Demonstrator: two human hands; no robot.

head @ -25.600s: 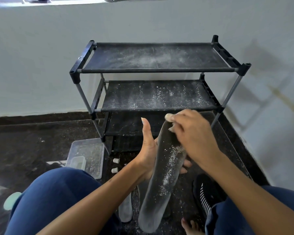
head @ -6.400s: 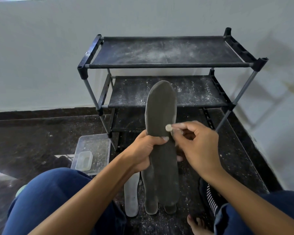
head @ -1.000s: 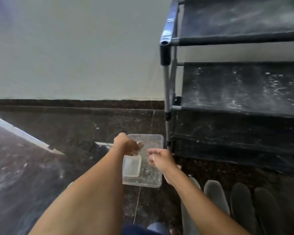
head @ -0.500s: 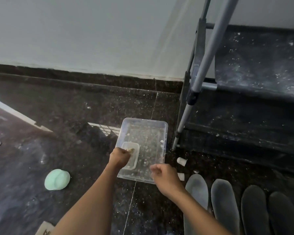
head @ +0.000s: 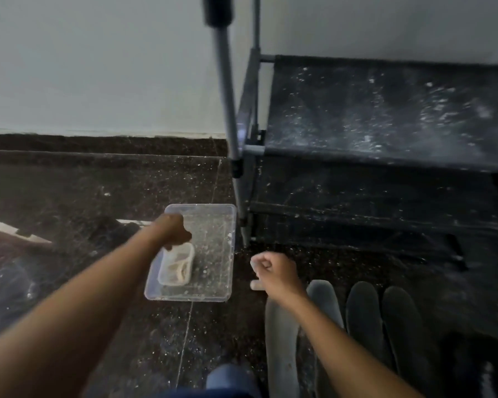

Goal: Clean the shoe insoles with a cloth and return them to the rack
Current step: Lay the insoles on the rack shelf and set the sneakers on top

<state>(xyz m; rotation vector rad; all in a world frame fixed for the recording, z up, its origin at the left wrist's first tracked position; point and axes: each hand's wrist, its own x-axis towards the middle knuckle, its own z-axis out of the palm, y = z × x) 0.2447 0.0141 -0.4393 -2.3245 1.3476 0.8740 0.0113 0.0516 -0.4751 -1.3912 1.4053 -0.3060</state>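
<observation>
rack [head: 385, 116] fills upper right of frame, shelves dusted w/ white specks, no insoles on it yet. insoles [head: 362, 314] lie on the floor at lower right, side by side, long axes running bottom-to-top of frame, rounded ends pointing up toward the rack. clear tray [head: 213, 254] sits mid-frame w/ a small tub [head: 176, 268] inside. left hand [head: 174, 231] is curled over the tub, fingers hidden, can't tell if holding anything. right hand [head: 273, 268] is a loose fist beside the tray, contents unclear. step prob: fetching cloth/cleaner. next: grab an insole, wipe, shelve.
</observation>
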